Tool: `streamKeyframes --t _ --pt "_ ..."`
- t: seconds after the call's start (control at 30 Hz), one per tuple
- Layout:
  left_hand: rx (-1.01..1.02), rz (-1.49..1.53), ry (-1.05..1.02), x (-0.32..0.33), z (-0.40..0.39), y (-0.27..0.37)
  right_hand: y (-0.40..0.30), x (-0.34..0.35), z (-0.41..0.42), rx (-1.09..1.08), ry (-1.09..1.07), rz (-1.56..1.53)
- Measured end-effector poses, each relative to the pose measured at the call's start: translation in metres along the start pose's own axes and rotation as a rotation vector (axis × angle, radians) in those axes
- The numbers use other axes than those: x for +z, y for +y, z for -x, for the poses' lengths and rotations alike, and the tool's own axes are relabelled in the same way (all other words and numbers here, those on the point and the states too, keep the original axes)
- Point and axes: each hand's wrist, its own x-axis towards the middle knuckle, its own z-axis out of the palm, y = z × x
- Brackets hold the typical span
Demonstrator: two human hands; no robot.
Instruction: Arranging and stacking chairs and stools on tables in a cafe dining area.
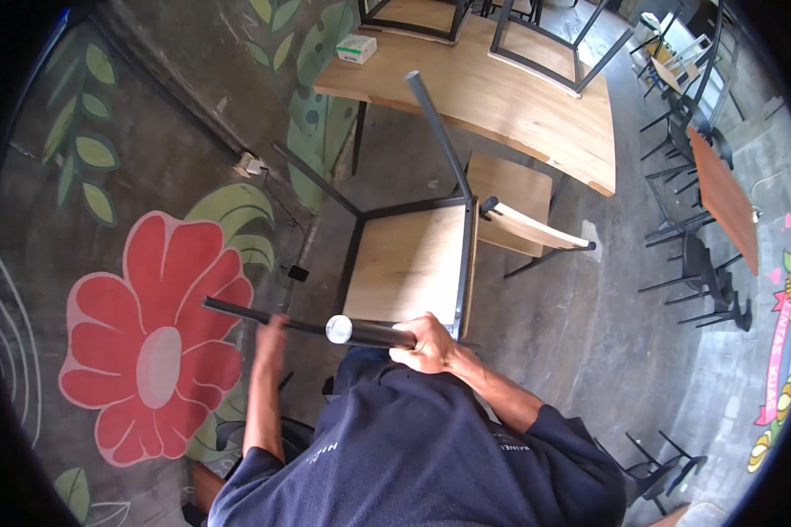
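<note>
A chair with a pale wood seat (pixel 405 263) and dark metal frame is upturned before me, its legs pointing up and outward. My right hand (pixel 425 342) is wrapped around the near right chair leg (pixel 376 334), whose round white end cap faces up. Blurred by motion, my left hand (pixel 272 332) is at the near left chair leg (pixel 231 307), its fingers appearing closed around it. The chair's curved backrest (pixel 540 227) sticks out to the right, below seat level.
A wooden table (pixel 422 72) ahead carries upturned chairs (pixel 540 53) and a small tissue box (pixel 356 49). Under its near edge is another chair seat (pixel 511 197). A painted wall (pixel 158 356) runs along the left. Black chairs (pixel 702 270) surround a brown table (pixel 725 197) at right.
</note>
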Motion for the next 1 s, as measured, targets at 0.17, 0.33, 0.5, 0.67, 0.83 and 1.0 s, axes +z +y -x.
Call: streamKeyframes --t 0.17,0.33,0.5,0.67,0.83,1.0 --pt "0.222 0.037 -0.910 0.130 0.077 -0.012 -0.011 0.028 -0.008 -0.027 -0.058 -0.003" --pt "0.304 0.095 -0.999 0.204 0.103 -0.044 -0.012 0.047 -0.025 0.116 -0.101 0.178" --pt "0.191 0.369 -1.079 0.238 0.111 -0.081 -0.022 0.054 -0.030 0.179 -0.114 0.212" --pt "0.064 0.639 -1.131 0.263 0.096 -0.099 -0.022 0.064 -0.028 0.158 -0.103 0.213" --pt "-0.074 0.867 -1.210 0.307 0.078 -0.103 -0.009 0.079 -0.037 0.071 -0.102 0.200" --pt "-0.208 1.098 -1.238 0.296 0.067 -0.138 0.007 0.108 -0.049 -0.068 -0.127 0.303"
